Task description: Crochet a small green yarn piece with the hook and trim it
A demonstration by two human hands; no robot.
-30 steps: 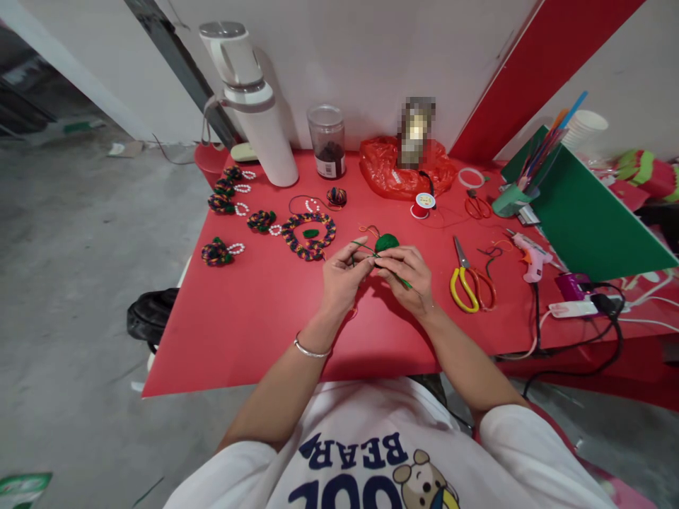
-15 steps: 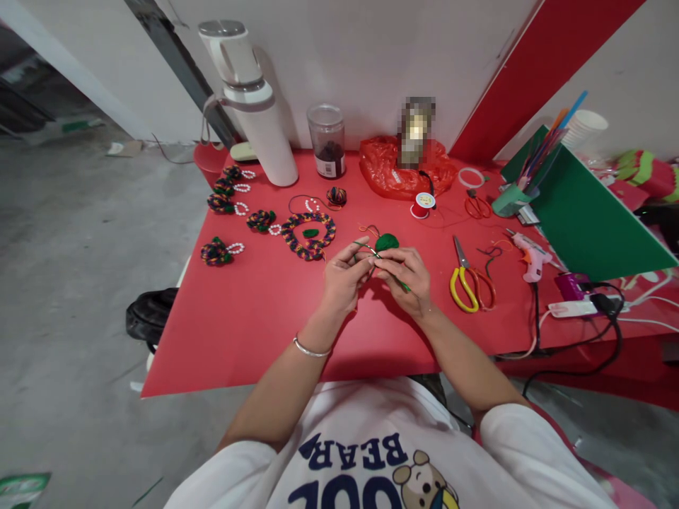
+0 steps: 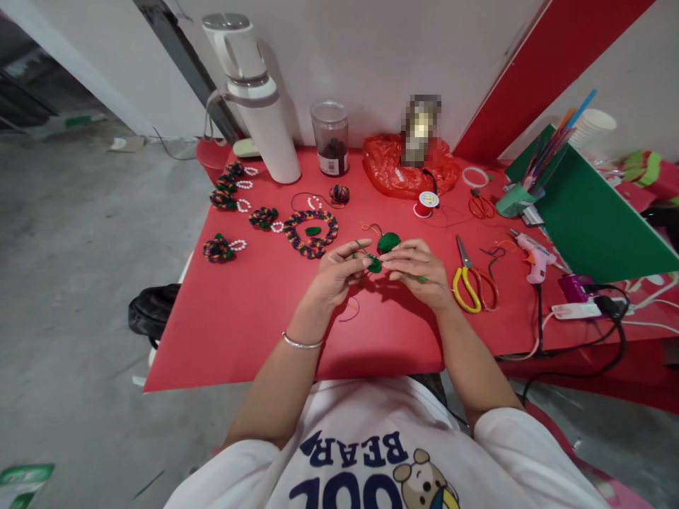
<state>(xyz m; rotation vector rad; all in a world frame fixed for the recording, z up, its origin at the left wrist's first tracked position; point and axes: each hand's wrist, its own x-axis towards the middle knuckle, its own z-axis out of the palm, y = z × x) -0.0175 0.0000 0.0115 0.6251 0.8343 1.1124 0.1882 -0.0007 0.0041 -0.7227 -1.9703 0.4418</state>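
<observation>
While both hands work over the red table, the small green yarn piece shows b/w them, w/ the green yarn ball just past it. Half a sec ago the fingers met on top & hid most of it. Now the R hand sits a bit farther from the L hand, so there's a small gap & the green bit pokes out. For the yarn work, that means the piece is in plain sight & the R hand prob. has more room to pull yarn, though I can't tell if a loop is on the tool.

L hand: thumb & fingers pinched on the green piece, w/ a green strand up by the pointer finger. R hand: fingers curled in close on a thin tool, its green end sticking out under them. Tip's too small to make out.

A thin curly thread lies on the table near the L wrist; it shows more now, too. Other stuff looks the same: yellow-&-red scissors right of the R hand, not touching; braided ring past the L hand, w/ a green scrap inside.
</observation>
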